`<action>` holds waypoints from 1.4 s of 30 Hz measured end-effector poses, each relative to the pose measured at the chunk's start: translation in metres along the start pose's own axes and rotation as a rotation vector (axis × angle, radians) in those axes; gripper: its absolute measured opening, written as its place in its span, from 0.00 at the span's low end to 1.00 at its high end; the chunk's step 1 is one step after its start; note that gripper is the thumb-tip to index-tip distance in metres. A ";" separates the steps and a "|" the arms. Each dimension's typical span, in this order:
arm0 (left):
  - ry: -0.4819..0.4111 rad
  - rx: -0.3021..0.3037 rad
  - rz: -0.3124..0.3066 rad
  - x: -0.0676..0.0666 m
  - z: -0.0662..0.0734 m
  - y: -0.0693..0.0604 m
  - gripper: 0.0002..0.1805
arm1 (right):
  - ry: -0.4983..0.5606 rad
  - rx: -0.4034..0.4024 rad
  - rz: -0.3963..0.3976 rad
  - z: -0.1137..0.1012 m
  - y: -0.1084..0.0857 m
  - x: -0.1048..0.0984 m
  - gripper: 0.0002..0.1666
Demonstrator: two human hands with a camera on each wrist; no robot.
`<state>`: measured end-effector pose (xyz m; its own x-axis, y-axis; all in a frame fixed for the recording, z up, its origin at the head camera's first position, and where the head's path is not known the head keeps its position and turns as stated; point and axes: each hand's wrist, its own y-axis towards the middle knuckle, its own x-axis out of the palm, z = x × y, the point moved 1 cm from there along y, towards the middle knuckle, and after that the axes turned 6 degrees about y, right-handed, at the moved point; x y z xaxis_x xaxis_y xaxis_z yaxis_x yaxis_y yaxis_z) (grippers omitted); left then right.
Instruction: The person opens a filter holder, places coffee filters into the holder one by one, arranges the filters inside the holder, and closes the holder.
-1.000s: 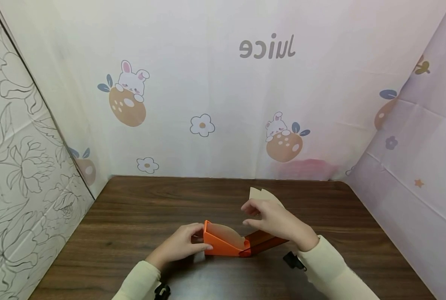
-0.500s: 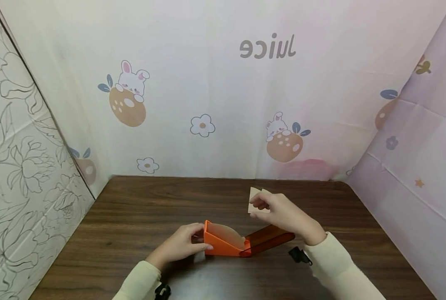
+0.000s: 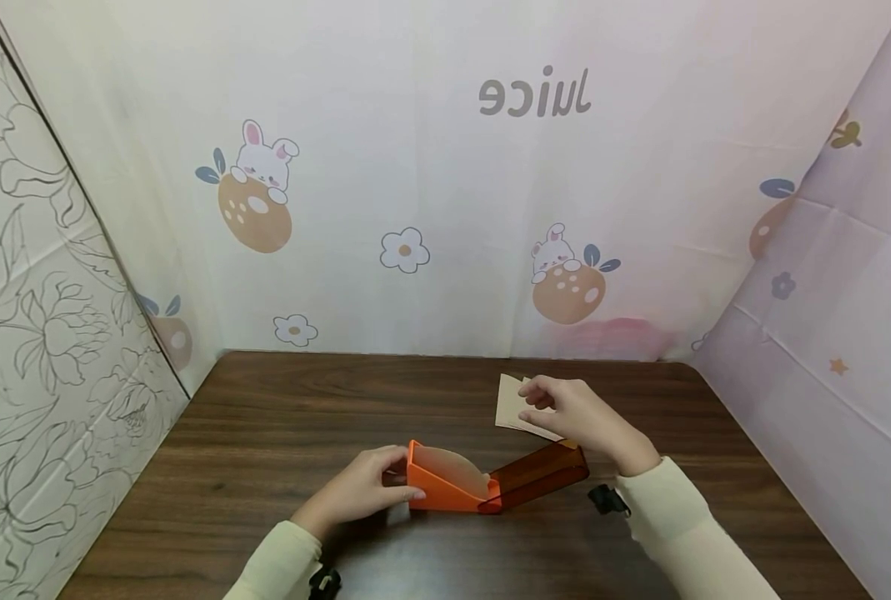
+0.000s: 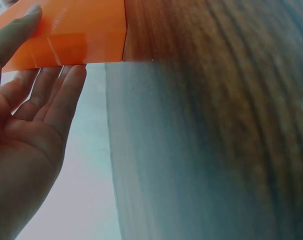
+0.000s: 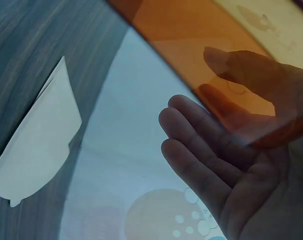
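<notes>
Right hand [image 3: 583, 415] has shifted right, fingers relaxed, loosely bent. Wood table [image 3: 302, 417] extends well left and far of the box. Left hand [image 3: 358, 487] grips orange box [image 3: 445, 495], near centre, long axis left-right; thumb on near wall. Transparent brown lid [image 3: 538, 479] swung open, pointing right and far. Tan sheets [image 3: 443, 467] inside box; loose papers [image 3: 511, 407] farther right, by far edge.

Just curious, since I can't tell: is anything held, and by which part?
The left hand holds the orange holder by its tall end; the right hand holds nothing.
</notes>
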<state>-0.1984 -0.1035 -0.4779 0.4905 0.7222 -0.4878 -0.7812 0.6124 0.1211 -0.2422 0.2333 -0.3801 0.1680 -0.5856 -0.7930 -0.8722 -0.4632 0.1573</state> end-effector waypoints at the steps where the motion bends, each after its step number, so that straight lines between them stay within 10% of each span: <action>1: -0.001 0.000 0.000 0.000 0.000 0.000 0.16 | -0.001 0.005 0.003 0.002 0.000 0.000 0.14; 42: 0.014 0.005 -0.004 -0.001 0.000 0.000 0.15 | 0.005 0.223 -0.015 0.103 0.020 0.021 0.34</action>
<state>-0.1992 -0.1038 -0.4776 0.4880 0.7150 -0.5005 -0.7771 0.6171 0.1238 -0.3034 0.2803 -0.4538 0.1836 -0.5836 -0.7910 -0.9494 -0.3139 0.0113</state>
